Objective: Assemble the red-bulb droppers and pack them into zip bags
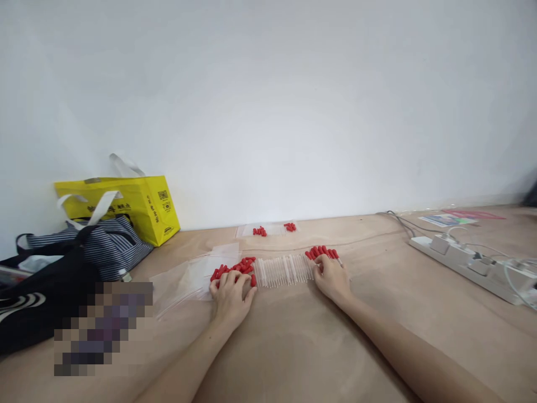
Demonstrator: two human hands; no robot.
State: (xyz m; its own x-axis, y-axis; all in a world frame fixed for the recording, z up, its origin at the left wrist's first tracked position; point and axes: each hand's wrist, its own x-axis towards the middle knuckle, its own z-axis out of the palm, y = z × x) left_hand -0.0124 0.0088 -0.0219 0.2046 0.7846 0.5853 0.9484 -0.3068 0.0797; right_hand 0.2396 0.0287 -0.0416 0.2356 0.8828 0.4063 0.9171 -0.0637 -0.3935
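Note:
A row of thin clear tubes [283, 271] lies side by side on the wooden table between my hands. At its left end is a loose heap of small red caps [241, 266]. My left hand [231, 291] rests on the near side of this heap, fingers bent but apart, thumb stretched toward the tubes. More red caps [323, 252] lie close together at the right end of the row. There my right hand [332, 277] is closed, its thumb and curled fingers touching the last tubes. What sits between those fingertips is hidden.
Clear plastic bags [188, 274] lie left of the heap. Farther back is another clear bag [274, 229] with red caps. A white power strip [465, 263] with chargers and cables stands right. A yellow bag [155, 207], striped bag [121, 246] and black bag [50, 302] crowd the left.

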